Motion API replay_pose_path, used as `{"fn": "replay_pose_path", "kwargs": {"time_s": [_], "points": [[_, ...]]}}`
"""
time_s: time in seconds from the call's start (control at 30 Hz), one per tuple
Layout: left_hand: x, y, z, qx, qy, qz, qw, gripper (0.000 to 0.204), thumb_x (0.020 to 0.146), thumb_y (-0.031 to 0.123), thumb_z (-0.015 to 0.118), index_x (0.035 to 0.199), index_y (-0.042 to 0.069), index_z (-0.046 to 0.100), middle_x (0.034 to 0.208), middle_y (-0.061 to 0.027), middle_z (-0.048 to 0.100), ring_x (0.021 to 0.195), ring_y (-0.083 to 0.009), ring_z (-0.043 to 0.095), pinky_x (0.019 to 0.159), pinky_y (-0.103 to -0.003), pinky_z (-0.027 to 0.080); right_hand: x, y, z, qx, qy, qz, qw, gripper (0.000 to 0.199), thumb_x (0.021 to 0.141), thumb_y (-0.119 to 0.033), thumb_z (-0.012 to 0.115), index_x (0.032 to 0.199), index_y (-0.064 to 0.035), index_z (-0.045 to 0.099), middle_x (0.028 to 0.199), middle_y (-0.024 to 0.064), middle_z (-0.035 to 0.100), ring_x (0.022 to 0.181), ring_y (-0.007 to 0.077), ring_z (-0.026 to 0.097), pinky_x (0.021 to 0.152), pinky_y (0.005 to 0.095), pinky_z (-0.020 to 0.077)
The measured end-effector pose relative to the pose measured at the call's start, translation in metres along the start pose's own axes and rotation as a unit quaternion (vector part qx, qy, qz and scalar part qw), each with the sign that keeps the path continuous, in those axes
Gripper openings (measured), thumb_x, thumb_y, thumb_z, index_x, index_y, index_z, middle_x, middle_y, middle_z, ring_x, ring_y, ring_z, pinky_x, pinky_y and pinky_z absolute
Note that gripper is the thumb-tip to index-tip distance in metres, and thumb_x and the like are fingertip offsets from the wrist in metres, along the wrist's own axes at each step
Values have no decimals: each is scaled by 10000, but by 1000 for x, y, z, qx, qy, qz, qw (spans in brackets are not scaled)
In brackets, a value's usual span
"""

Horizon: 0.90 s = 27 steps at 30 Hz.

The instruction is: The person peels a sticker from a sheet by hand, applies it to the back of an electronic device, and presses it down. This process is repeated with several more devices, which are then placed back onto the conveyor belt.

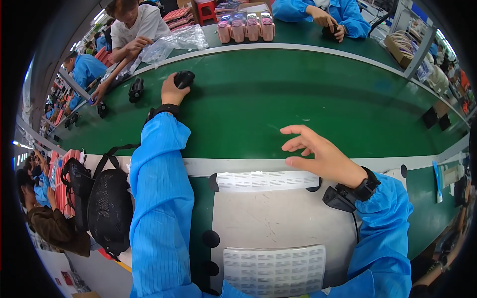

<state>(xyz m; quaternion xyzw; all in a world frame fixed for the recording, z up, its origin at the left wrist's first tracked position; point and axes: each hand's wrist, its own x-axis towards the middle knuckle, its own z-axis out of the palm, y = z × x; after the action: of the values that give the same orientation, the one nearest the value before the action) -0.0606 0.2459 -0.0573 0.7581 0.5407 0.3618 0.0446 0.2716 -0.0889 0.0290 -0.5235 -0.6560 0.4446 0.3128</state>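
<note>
On the far left part of the green belt (pixel 238 114), my left hand (pixel 172 92) is closed round a small rounded black device (pixel 184 79). The fingers partly hide its shape, so its exact kind is unclear. My right hand (pixel 318 153) hovers with fingers apart and nothing in them, over the belt's near edge. Just below it, a white strip of printed labels (pixel 268 182) lies across the top of a grey metal board (pixel 268 218). A larger sheet of labels (pixel 274 270) rests on the board's near part.
More black devices (pixel 135 90) stand on the belt to the left. A black mesh bag (pixel 110 211) is beside my left forearm. Across the belt are pink items (pixel 246 27), clear plastic bags (pixel 176 44) and co-workers at work. Dark blocks (pixel 436 117) sit at the far right.
</note>
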Motion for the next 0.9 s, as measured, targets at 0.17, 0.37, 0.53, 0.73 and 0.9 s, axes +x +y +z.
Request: {"fn": "replay_pose_path", "kwargs": {"time_s": [0.17,0.37,0.53,0.73,0.9], "points": [[-36,96,-40,-637,-85,-315,698,370,747,259,636,1027,42,528,876,-94,594,825,-242,580,740,-396,486,5,2,-1,132,84,-29,987,434,817,-115,608,1204,-80,415,1041,38,559,980,128,516,819,260,393],[-117,222,-71,-691,-337,-275,578,328,834,211,564,1094,29,483,1066,-95,540,957,-207,546,847,-372,461,-6,-7,-5,133,188,-103,968,473,789,-74,617,1206,-68,393,1144,61,495,1051,147,483,850,267,389],[-173,285,-77,-633,-351,-211,657,400,871,278,542,1172,33,444,1121,-91,502,990,-152,526,872,-318,443,-9,-18,15,-5,277,-228,933,620,746,-33,636,1264,-80,300,1291,101,348,1154,208,423,919,313,376],[-192,296,-73,-676,-305,-202,639,425,888,301,512,1215,71,371,1159,-74,470,997,-153,525,799,-341,487,-12,-23,25,114,268,-214,933,711,741,11,619,1310,-84,204,1352,120,256,1201,258,386,964,350,354],[-188,290,-76,-686,-306,-189,632,446,899,353,472,1234,115,299,1186,-72,442,999,-178,536,724,-375,520,-11,-21,19,212,299,-210,906,499,840,-50,535,1273,-62,288,1310,120,331,1180,238,406,949,340,364]]}}
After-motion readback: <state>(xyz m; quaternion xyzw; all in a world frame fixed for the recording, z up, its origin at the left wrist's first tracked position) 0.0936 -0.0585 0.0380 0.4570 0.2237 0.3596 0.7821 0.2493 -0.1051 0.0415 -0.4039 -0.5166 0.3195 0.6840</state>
